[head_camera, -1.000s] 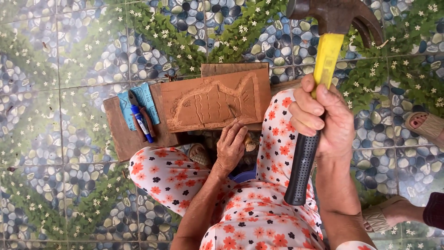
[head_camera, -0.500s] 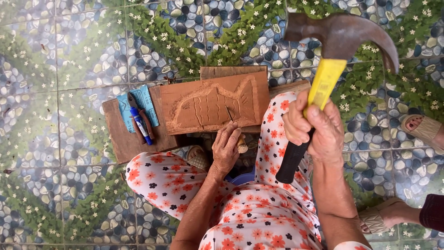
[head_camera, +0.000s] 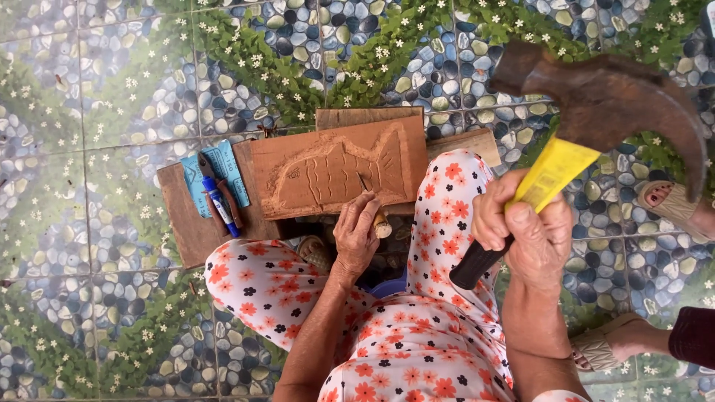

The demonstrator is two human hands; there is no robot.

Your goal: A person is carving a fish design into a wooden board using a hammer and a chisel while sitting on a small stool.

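A brown wooden board carved with a fish [head_camera: 339,170] lies on a stack of planks in front of my knees. My left hand [head_camera: 356,232] grips a wooden-handled chisel [head_camera: 377,216], whose blade tip rests on the board's lower right part. My right hand [head_camera: 521,231] is closed around a claw hammer [head_camera: 588,112] with a rusty brown head, a yellow neck and a black grip. The hammer is raised and tilted, its head up at the right, well above the board.
A blue marker and a blue card [head_camera: 217,186] lie on the plank [head_camera: 186,223] left of the carving. The floor is pebble-and-leaf patterned tile [head_camera: 89,149]. Another person's sandalled feet [head_camera: 670,205] [head_camera: 611,346] are at the right edge. My flowered trousers [head_camera: 417,327] fill the lower middle.
The hammer has swung down and rightward, with its head closer to the camera and more tilted. My left hand has shifted a little up to the board's edge with the chisel.
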